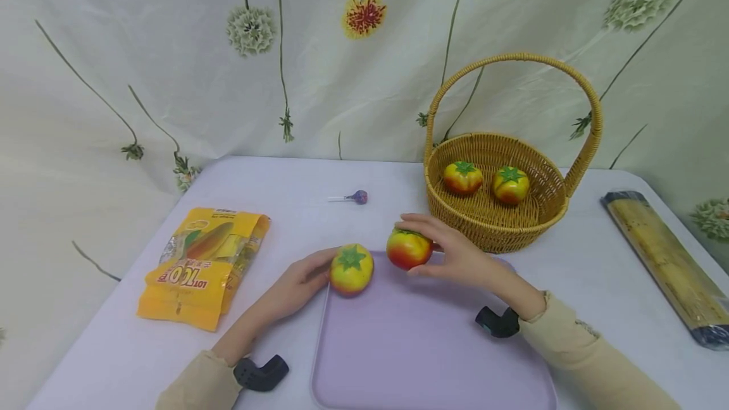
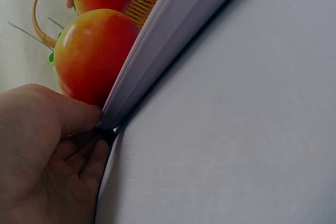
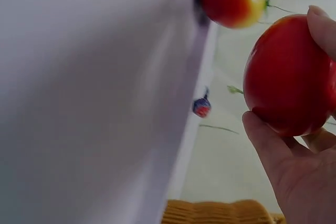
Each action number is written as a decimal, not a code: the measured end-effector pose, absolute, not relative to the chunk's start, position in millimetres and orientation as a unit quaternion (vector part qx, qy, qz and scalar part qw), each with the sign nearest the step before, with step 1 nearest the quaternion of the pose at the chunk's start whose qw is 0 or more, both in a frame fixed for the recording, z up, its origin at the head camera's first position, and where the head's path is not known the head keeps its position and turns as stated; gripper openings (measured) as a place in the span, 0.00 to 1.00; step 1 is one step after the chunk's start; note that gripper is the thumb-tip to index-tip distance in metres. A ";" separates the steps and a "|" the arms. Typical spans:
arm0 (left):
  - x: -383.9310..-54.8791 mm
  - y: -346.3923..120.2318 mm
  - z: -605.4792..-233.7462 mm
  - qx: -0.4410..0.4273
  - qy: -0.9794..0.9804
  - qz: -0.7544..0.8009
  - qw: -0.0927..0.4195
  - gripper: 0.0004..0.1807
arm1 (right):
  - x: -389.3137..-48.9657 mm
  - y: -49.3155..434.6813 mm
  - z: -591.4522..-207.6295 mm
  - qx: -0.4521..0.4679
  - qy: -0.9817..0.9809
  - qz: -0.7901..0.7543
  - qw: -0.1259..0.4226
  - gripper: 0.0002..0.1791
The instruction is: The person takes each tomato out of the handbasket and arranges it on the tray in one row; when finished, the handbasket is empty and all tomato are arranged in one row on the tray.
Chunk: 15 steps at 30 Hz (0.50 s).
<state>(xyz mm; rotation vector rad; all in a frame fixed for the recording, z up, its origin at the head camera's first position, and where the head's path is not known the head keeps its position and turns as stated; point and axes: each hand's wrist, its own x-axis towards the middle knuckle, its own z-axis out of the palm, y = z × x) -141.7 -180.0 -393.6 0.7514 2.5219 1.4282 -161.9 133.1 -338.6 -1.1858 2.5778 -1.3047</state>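
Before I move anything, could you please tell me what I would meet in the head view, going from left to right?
Yellow mango snack bag → left hand → yellow-orange persimmon → red-orange persimmon → handled wicker basket → plastic-wrapped tan roll with dark ends.

- On the table, front and centre: a tray.
- At the tray's far left corner: a first fruit, with the left hand just left of it.
- Above the tray's far side, right of and apart from the first fruit: a second fruit in the right hand.
- Just behind the tray's far right corner: a basket.
- In the basket: a third fruit, left of a fourth fruit.
- Behind the tray, left of the basket: a lollipop.
- Left of the left hand: a snack bag.
- Right of tray and basket: a packet.
- Behind the table: a cloth.
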 end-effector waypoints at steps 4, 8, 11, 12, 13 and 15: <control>-141.0 -179.1 -392.1 0.250 0.836 0.482 0.076 0.23 | -159.5 126.1 -349.3 -0.400 0.822 -0.404 0.035 0.37; -141.0 -178.9 -392.0 0.249 0.835 0.484 0.078 0.23 | -159.2 121.7 -353.7 -0.417 0.817 -0.395 0.051 0.37; -141.4 -179.2 -392.5 0.248 0.838 0.480 0.077 0.23 | -160.1 119.9 -354.3 -0.421 0.817 -0.389 0.056 0.37; -141.5 -179.3 -392.6 0.248 0.838 0.479 0.077 0.23 | -160.5 119.5 -354.5 -0.423 0.817 -0.387 0.058 0.37; -141.8 -179.4 -392.9 0.248 0.839 0.478 0.078 0.23 | -160.8 119.0 -354.4 -0.425 0.818 -0.384 0.060 0.37; -142.2 -179.6 -393.3 0.248 0.840 0.476 0.078 0.23 | -161.9 118.3 -355.2 -0.428 0.818 -0.378 0.066 0.37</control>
